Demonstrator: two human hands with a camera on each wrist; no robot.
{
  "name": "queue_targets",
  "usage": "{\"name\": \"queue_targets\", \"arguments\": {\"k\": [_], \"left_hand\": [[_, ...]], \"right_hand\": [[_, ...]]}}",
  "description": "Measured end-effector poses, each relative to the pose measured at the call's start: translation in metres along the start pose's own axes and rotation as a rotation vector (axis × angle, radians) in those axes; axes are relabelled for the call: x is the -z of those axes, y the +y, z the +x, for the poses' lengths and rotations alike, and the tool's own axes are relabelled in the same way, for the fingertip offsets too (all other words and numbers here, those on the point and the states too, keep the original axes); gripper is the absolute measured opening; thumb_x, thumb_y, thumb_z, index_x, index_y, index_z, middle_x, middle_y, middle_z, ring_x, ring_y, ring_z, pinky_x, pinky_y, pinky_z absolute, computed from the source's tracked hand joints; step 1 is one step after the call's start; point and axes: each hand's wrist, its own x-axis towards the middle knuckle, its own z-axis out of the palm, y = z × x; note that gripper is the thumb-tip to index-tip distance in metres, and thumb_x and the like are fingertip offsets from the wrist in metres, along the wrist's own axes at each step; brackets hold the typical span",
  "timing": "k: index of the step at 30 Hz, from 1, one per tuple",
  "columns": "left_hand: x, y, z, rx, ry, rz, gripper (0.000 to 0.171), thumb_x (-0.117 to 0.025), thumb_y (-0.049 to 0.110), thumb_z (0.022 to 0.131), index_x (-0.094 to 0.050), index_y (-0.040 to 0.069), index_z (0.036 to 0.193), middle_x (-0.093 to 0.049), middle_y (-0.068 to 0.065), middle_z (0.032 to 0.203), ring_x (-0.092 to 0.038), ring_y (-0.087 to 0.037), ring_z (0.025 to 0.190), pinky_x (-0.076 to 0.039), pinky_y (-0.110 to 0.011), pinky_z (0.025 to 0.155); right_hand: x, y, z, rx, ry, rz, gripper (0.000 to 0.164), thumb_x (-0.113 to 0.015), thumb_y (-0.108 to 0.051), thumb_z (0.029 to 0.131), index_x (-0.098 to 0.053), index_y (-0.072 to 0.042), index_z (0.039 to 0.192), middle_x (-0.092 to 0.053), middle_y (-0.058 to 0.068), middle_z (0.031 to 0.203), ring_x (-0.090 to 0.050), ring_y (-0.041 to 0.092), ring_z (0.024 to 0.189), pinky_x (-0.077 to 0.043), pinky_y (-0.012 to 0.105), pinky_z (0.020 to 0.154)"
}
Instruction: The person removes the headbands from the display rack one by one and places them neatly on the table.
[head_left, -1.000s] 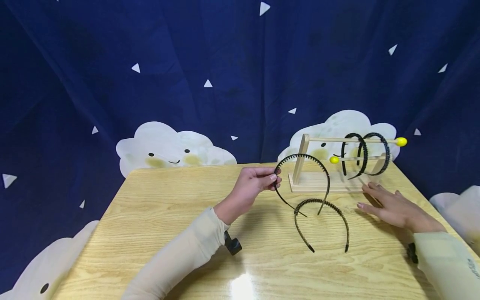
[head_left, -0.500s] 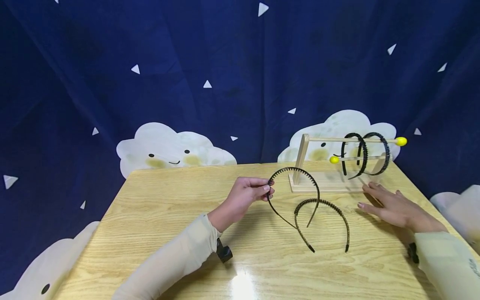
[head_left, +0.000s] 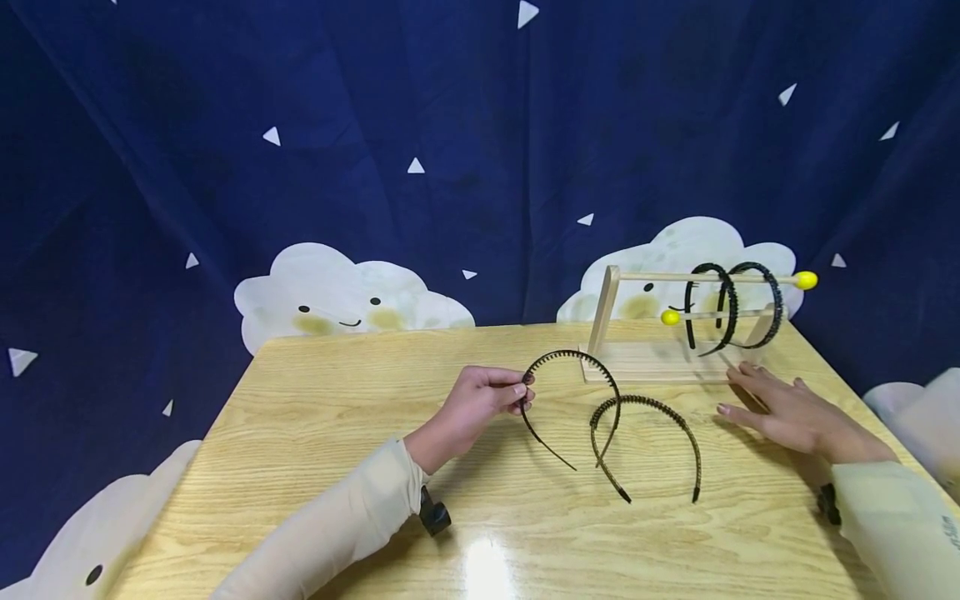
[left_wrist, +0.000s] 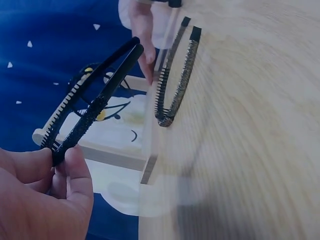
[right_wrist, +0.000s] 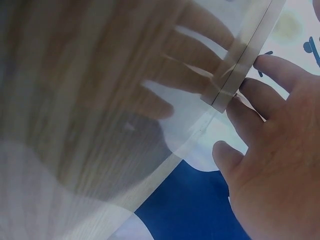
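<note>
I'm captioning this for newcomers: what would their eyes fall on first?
Behind the wooden table, a dark blue backdrop shows smiling white clouds. Near the middle, the left hand holds up a black headband. At the right, a wooden stand with yellow knobs bears two more headbands.

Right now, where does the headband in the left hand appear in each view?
Head: the held headband sits right of and below centre.
Left wrist: left of centre, extending up from the left hand.
Right wrist: not in it.
Shared landmark: the wooden stand, at upper right in the right wrist view.
</note>
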Motion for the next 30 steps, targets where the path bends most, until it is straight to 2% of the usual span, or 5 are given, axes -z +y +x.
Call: {"name": "queue_targets", "arguments": {"k": [4,12,17,24,30], "left_hand": [[0.003,-0.003,-0.001,0.006,0.013,0.011,0.024,-0.059,-0.006,0.098,-0.066,-0.013,0.120,-0.071,-0.025,0.101,-0.069,-0.033,0.096,-0.057,-0.037,0.082],[0.008,-0.014,-0.001,0.023,0.011,0.023,0.023,-0.059,-0.007,0.097,-0.066,-0.015,0.118,-0.072,-0.022,0.099,-0.070,-0.021,0.087,-0.055,-0.029,0.076],[0.010,-0.016,-0.004,0.038,0.032,0.034,0.024,-0.058,-0.007,0.097,-0.066,-0.014,0.119,-0.070,-0.028,0.103,-0.070,-0.023,0.089,-0.056,-0.033,0.077],[0.011,-0.021,-0.006,0.065,0.042,0.023,0.025,-0.057,-0.009,0.097,-0.061,-0.021,0.119,-0.067,-0.034,0.105,-0.070,-0.024,0.086,-0.054,-0.027,0.071],[0.014,-0.027,-0.009,0.083,0.039,0.019,0.025,-0.057,-0.009,0.097,-0.061,-0.022,0.118,-0.067,-0.035,0.103,-0.070,-0.024,0.083,-0.056,-0.032,0.075]], "right_hand": [[0.001,0.000,0.001,-0.003,-0.003,-0.004,0.084,-0.054,-0.054,0.100,-0.032,0.007,0.153,-0.020,0.036,0.156,-0.015,0.057,0.142,-0.006,0.081,0.103],[0.001,-0.001,0.000,-0.006,-0.004,0.005,0.085,-0.054,-0.055,0.100,-0.032,0.008,0.153,-0.020,0.037,0.156,-0.014,0.057,0.142,-0.004,0.081,0.104],[0.000,-0.001,0.000,-0.002,-0.001,0.006,0.084,-0.055,-0.055,0.100,-0.033,0.007,0.152,-0.020,0.036,0.156,-0.015,0.057,0.142,-0.005,0.081,0.103],[0.001,-0.002,0.000,-0.006,-0.002,0.002,0.085,-0.055,-0.055,0.099,-0.033,0.008,0.152,-0.020,0.035,0.157,-0.016,0.057,0.142,-0.006,0.082,0.102],[0.001,-0.002,0.000,-0.002,0.005,-0.009,0.085,-0.055,-0.056,0.099,-0.034,0.008,0.152,-0.022,0.035,0.156,-0.017,0.057,0.142,-0.008,0.082,0.101]]}}
